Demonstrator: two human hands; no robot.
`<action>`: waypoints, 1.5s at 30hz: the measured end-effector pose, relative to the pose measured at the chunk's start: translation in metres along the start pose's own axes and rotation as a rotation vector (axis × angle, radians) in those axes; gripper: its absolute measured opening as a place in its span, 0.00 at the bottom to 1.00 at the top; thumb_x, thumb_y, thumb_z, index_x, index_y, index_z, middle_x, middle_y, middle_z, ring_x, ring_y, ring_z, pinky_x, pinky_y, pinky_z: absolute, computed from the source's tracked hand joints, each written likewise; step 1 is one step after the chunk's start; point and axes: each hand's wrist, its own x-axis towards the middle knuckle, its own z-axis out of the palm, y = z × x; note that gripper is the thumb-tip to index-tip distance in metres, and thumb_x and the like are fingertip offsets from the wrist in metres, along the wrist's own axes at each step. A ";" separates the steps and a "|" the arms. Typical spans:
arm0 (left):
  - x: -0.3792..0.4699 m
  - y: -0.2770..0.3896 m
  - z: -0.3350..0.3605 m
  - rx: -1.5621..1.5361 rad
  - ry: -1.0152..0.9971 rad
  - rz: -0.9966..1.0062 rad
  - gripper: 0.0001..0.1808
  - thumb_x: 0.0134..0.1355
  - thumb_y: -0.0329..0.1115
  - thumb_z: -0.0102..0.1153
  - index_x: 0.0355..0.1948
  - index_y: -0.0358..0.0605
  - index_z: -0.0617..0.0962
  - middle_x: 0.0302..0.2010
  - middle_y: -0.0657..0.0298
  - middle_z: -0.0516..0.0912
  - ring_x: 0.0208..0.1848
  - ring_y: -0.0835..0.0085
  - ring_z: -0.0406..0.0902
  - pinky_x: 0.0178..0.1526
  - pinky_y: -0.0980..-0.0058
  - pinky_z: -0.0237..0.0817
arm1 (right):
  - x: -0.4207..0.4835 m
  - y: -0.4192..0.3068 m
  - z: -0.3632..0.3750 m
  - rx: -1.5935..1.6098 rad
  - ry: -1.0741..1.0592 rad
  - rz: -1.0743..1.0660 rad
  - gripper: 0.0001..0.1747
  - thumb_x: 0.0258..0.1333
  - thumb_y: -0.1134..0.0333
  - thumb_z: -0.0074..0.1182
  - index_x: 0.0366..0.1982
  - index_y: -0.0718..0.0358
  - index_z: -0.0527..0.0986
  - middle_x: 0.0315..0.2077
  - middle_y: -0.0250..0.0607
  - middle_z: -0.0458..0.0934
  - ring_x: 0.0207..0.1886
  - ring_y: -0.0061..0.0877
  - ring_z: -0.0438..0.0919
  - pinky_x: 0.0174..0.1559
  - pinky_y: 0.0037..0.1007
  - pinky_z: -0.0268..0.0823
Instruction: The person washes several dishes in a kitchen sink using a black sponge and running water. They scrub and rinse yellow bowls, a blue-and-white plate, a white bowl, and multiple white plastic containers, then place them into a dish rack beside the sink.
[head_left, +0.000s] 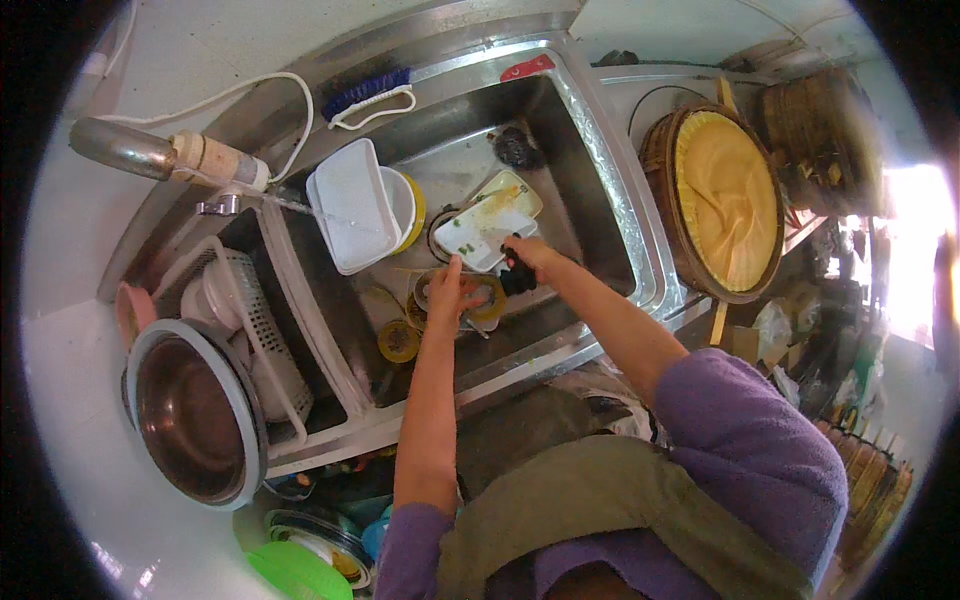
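Note:
Inside the steel sink (604, 217), my right hand (534, 253) grips a dark object (517, 276), perhaps a scrubber, at the near corner of a white rectangular dish (480, 229). Green scraps and a yellowish smear lie on this dish, which overlaps another soiled pale dish (525, 189). My left hand (446, 294) is at the white dish's near left edge, its fingers spread over stacked bowls (491, 296). Whether it grips anything is unclear. A small yellow round dish (398, 341) sits left of it. Clean-looking white trays (352, 206) lean over a white-and-yellow bowl (405, 206).
Water runs from the faucet (217, 161) onto the trays. A blue-bristled brush (367, 97) rests on the ledge; a dark scouring pad (516, 146) lies in the sink. Left are a dish rack (259, 322) and a large basin (191, 412). A cloth-lined bamboo steamer (726, 202) stands right.

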 end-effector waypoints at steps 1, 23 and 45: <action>0.005 -0.005 0.003 -0.116 -0.048 -0.071 0.25 0.65 0.50 0.49 0.49 0.36 0.75 0.44 0.54 0.78 0.42 0.62 0.78 0.34 0.62 0.75 | -0.013 0.000 0.000 -0.059 -0.061 0.005 0.12 0.53 0.61 0.55 0.23 0.62 0.74 0.17 0.33 0.73 0.20 0.21 0.70 0.23 0.30 0.66; -0.047 0.074 -0.021 0.890 0.196 0.687 0.28 0.69 0.48 0.40 0.28 0.31 0.77 0.23 0.40 0.75 0.27 0.43 0.72 0.32 0.53 0.60 | -0.121 -0.136 0.061 -0.941 -0.565 -1.270 0.25 0.48 0.62 0.62 0.47 0.65 0.72 0.33 0.55 0.78 0.37 0.46 0.78 0.40 0.40 0.69; -0.084 0.108 0.001 0.611 0.562 0.887 0.24 0.70 0.44 0.42 0.35 0.30 0.79 0.25 0.43 0.80 0.28 0.48 0.78 0.32 0.60 0.66 | -0.085 -0.075 0.066 0.605 -0.109 -0.538 0.27 0.45 0.52 0.68 0.36 0.69 0.76 0.29 0.38 0.79 0.28 0.24 0.78 0.29 0.28 0.70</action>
